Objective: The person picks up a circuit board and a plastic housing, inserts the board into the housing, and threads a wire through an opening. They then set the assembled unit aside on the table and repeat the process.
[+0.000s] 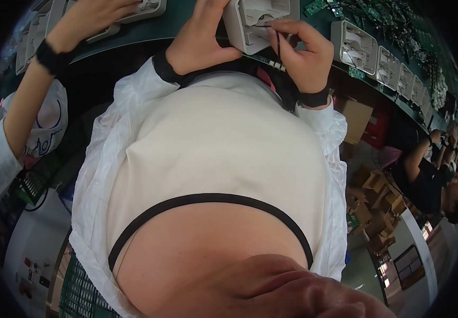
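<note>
A white plastic housing (232, 26) with moulded compartments stands at the table's near edge, cut off by the top of the view. My left hand (199, 45) braces its left side, the thumb stretched along the near corner; the upper fingertips run out of view. Over the housing's right part, my right hand (309, 58) is closed in a pinch on a thin black wire (278, 45). One end of the wire reaches into the housing and another stretch hangs below the fingers. What the wire joins inside cannot be made out.
Similar white housings (353, 47) line the table edge to the right, with heaped green circuit boards and wires (385, 26) behind. At left, a co-worker's arm (59, 47) reaches over more housings. Another person (425, 175) works far right. Cardboard boxes (380, 201) lie beyond the table.
</note>
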`<state>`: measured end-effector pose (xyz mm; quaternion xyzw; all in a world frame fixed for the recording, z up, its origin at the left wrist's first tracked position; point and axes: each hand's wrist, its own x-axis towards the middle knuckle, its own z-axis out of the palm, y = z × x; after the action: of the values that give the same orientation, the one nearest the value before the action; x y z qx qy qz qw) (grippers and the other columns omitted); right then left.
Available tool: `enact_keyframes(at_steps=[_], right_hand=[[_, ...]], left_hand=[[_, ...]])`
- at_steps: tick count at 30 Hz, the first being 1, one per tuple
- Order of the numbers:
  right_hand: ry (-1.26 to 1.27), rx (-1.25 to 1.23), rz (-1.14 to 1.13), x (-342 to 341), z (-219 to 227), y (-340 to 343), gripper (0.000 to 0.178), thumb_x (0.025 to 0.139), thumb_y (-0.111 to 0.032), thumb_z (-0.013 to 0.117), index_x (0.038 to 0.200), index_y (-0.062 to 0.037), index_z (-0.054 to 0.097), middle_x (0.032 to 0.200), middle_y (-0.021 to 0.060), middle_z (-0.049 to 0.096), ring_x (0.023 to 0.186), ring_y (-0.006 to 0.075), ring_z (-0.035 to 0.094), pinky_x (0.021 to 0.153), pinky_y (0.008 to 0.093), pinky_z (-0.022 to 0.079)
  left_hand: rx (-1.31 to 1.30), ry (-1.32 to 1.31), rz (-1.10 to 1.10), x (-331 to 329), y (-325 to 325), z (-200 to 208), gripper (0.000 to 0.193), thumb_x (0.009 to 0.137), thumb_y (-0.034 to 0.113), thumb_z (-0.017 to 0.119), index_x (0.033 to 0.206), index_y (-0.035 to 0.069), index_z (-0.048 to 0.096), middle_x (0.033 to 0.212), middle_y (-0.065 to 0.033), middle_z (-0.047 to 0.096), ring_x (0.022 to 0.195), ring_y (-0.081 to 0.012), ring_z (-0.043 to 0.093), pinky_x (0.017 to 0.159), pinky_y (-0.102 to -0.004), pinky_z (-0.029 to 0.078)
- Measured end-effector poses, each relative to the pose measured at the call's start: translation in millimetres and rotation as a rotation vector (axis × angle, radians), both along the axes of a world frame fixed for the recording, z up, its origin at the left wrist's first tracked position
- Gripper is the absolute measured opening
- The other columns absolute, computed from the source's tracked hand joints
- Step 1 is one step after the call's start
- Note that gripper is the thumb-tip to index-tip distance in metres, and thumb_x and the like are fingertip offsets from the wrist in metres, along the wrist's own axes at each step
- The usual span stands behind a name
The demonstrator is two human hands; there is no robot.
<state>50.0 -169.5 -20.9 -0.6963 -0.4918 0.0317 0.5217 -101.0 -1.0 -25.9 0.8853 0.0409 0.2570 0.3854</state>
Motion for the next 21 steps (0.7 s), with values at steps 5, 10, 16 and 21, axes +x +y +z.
enact_keyframes(at_steps=[5,10,16,21], right_hand=[[0.258,0.011,0.097,8,-11,-3,0.012,0.086,0.003,0.078,0.097,-0.0008,0.075,0.093,0.0054,0.076,0.076,0.0086,0.065,0.067,0.0218,0.049],[0.075,-0.035,-0.055,24,-22,-11,0.013,0.086,0.002,0.079,0.098,-0.0013,0.075,0.093,0.0045,0.077,0.076,0.008,0.064,0.067,0.0217,0.049],[0.415,-0.058,0.092,34,-39,-15,0.013,0.087,0.0,0.079,0.099,-0.0008,0.076,0.092,0.0037,0.077,0.078,0.0069,0.065,0.069,0.021,0.05],[0.245,-0.082,-0.059,42,-47,-18,0.012,0.089,-0.001,0.08,0.1,0.0001,0.075,0.093,0.0037,0.076,0.082,0.007,0.068,0.073,0.0205,0.053]], left_hand=[[-0.001,0.008,-0.002,10,-3,-9,0.103,0.067,0.018,0.092,0.151,0.004,0.034,0.143,-0.0264,0.039,0.133,-0.0457,0.047,0.111,-0.0462,0.042],[0.028,-0.04,-0.009,23,-4,-23,0.104,0.066,0.018,0.093,0.15,0.004,0.034,0.142,-0.0266,0.04,0.131,-0.0458,0.048,0.11,-0.0473,0.043],[0.007,-0.423,-0.096,55,2,-80,0.106,0.063,0.019,0.095,0.149,0.003,0.035,0.142,-0.0267,0.041,0.132,-0.0459,0.047,0.111,-0.0489,0.042],[0.043,-0.06,-0.003,43,-11,-48,0.109,0.061,0.02,0.096,0.15,0.004,0.034,0.142,-0.0265,0.041,0.133,-0.0467,0.045,0.112,-0.0493,0.04]])
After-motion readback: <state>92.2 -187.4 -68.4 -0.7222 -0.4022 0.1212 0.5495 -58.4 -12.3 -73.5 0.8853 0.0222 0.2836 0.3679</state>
